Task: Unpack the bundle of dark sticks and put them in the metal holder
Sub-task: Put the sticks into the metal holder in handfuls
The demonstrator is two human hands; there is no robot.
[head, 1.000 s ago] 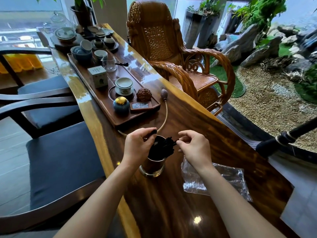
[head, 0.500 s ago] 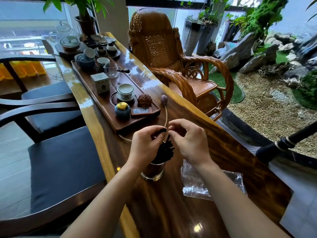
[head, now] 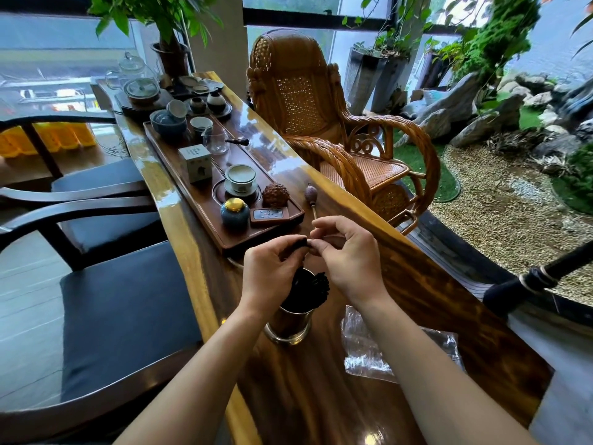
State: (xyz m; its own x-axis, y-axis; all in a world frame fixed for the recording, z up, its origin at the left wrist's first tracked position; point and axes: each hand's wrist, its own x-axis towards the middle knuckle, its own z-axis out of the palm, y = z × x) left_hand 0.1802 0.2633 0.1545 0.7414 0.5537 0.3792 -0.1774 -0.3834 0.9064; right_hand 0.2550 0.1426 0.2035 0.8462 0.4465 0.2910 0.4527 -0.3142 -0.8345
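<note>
Dark sticks (head: 310, 289): standing tilted in metal holder (head: 290, 327) on wooden table (head: 417, 284), directly below and between the hands. Left hand (head: 272, 271): fingers curled, thumb and forefinger pinching a dark tip above the holder. Right hand (head: 349, 261): curled, fingertips pinching at that same tip, touching the left. Clear plastic bag (head: 365, 351): flat, just right of holder.

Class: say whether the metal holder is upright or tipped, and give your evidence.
Upright: the metal holder stands on its base on the table, mouth upward, with dark sticks rising from it.
</note>
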